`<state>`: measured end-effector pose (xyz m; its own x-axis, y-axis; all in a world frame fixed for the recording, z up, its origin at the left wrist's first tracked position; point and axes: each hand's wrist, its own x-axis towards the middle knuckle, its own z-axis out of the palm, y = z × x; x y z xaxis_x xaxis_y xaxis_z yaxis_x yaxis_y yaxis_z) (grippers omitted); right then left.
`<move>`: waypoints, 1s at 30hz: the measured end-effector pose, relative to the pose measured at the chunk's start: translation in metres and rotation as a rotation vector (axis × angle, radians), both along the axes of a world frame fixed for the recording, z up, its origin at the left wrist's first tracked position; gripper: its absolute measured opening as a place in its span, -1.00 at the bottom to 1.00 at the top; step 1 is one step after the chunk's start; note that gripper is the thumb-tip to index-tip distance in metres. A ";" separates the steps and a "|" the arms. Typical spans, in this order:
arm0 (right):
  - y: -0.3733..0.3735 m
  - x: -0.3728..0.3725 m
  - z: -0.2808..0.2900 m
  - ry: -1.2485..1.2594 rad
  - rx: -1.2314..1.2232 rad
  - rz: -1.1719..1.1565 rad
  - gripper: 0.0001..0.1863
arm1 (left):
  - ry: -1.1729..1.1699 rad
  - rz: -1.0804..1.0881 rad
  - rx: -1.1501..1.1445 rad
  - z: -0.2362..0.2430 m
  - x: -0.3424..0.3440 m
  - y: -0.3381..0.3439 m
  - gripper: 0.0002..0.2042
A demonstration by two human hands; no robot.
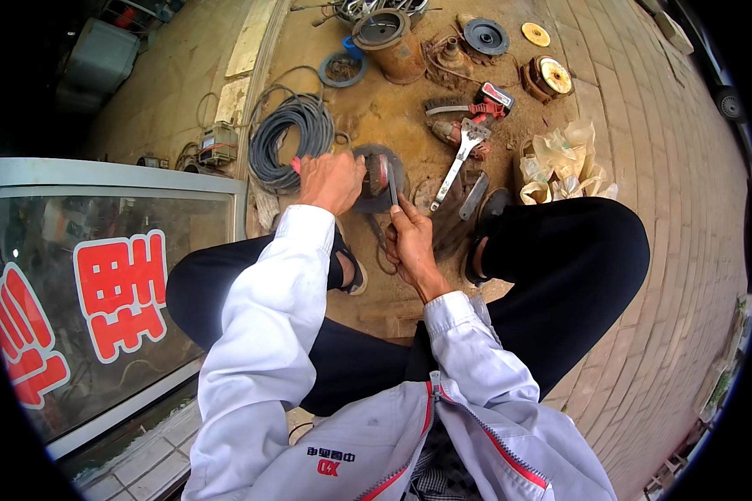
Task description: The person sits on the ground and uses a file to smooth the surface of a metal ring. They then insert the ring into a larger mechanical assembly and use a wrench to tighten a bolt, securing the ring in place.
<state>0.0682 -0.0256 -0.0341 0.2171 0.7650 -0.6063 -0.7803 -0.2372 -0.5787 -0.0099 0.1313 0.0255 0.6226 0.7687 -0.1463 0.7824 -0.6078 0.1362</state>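
Observation:
My left hand is closed in a fist beside a dark round metal part. A red end sticks out on the fist's left side; the rest of what it grips is hidden. Between the thumb and fingers of my right hand is a narrow, flat grey metal bar. Its far end reaches over the right side of the round part, next to a reddish patch in the middle. The round part lies on the ground between my feet.
A coil of dark hose or cable lies left. Beyond stand a rusty cylindrical housing and a dark disc. An adjustable wrench, a red cordless tool and a crumpled bag lie right. A glass-panelled frame stands left.

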 end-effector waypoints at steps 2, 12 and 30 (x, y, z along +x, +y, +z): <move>0.023 0.008 -0.016 0.003 0.013 -0.026 -0.44 | 0.001 0.020 -0.016 0.003 0.002 -0.003 -0.53; 0.034 0.006 -0.013 -0.114 -0.016 -0.062 -0.45 | -0.027 0.167 -0.138 -0.001 0.004 -0.002 -0.41; -0.005 0.021 -0.114 -0.758 -0.655 -0.028 -0.55 | -0.181 0.278 -0.310 -0.079 -0.015 -0.012 -0.53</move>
<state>0.0894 -0.0305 -0.1480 0.7338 0.3187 -0.6000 -0.2693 -0.6744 -0.6875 -0.0253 0.1197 -0.0530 0.4356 0.8473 -0.3040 0.8569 -0.2868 0.4284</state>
